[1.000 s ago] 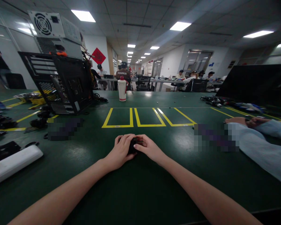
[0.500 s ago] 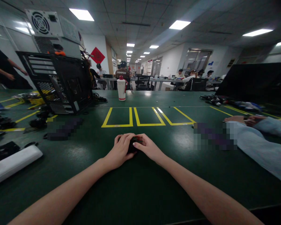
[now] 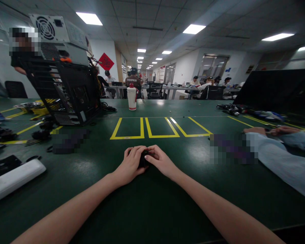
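Between my two hands is a small black object (image 3: 143, 160), mostly covered, and its kind cannot be made out. My left hand (image 3: 132, 164) wraps over it from the left, fingers curled across its top and thumb along the near side. From the other side my right hand (image 3: 160, 160) closes on it, with the thumb against its near face and the fingers bent behind. Both hands rest low over the green tabletop (image 3: 147, 206), just in front of the yellow tape outlines (image 3: 127, 137).
A white cup (image 3: 132, 98) stands beyond the tape. To the left are an open computer case (image 3: 78, 91), a power supply unit (image 3: 51, 28) on top and a long white object (image 3: 17, 181). At right, a co-worker's sleeve (image 3: 277, 159) reaches in near a dark monitor (image 3: 277, 88).
My hands and the black object hold almost the same place and pose. Behind the computer case at left, a standing person has shifted to the right.
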`<control>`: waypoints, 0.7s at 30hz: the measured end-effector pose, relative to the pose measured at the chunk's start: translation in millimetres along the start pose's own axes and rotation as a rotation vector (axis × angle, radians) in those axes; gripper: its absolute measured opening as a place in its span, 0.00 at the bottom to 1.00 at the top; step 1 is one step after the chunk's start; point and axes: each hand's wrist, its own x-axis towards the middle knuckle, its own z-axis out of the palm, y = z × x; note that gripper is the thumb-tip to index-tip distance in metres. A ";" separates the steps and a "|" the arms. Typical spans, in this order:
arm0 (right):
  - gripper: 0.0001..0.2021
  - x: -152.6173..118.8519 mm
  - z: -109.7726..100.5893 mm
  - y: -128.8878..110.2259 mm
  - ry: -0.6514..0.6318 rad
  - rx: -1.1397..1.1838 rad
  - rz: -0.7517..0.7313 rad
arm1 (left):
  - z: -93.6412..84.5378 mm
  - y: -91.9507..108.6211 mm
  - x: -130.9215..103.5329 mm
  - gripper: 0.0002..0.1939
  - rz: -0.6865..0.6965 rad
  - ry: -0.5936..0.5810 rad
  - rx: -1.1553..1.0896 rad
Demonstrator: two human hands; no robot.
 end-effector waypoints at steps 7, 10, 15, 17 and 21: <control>0.17 -4.2 -6.5 -4.9 -0.146 0.065 0.009 | 1.2 -0.7 -0.3 0.30 0.004 -0.001 -0.010; 0.16 -5.8 -5.1 -6.2 -0.132 0.087 0.005 | 1.7 -0.9 -0.2 0.31 0.007 -0.005 -0.008; 0.11 -0.6 0.8 -0.4 0.008 0.084 -0.012 | 2.6 -1.2 0.6 0.29 0.007 0.023 -0.003; 0.15 1.4 0.6 0.7 0.021 0.079 0.028 | 2.7 -1.6 0.5 0.30 0.010 0.025 -0.001; 0.14 -0.4 -2.3 -3.1 -0.059 0.095 0.080 | 1.6 -1.9 -0.2 0.30 0.009 0.011 -0.010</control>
